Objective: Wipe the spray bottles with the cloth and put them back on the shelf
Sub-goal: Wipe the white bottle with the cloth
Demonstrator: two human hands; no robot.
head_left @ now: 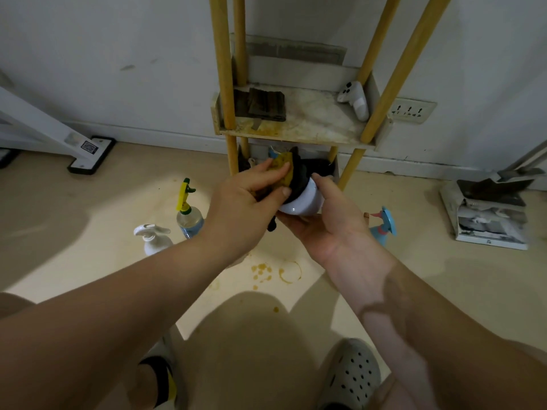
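The white bottle (303, 201) lies tilted between both hands in front of the shelf (310, 125), its rounded base turned toward the camera and its black upper part pointing away. The right hand (331, 223) cradles it from below and the side, fingers curled round the white body, with the thumb tip on the bottle's right flank. The left hand (245, 199) pinches a yellow cloth (284, 168) against the black upper part, the thumb pressed near the neck and the other fingers folded over the cloth's far side. The cloth and those fingers hide most of the top, so its nozzle and trigger cannot be made out; a dark piece hangs below the left palm, and whether it is cloth or bottle is unclear. Just past the fingertips, the lower shelf holds dark things too shadowed and covered to tell apart. Above the fingers, the stained upper board carries a dark folded rag (266, 105) on the left and a white controller (355, 97) on the right. On the floor, left of the left wrist, stand a clear sprayer (189, 218) with a yellow and green trigger and a small white sprayer (152, 238), its lower body cut off by the forearm. Right of the right hand, a blue sprayer (384, 226) shows only in part behind the wrist. Brown stains (278, 272) mark the floor beneath the wrists. Farther right lies a stack of papers (488, 214).
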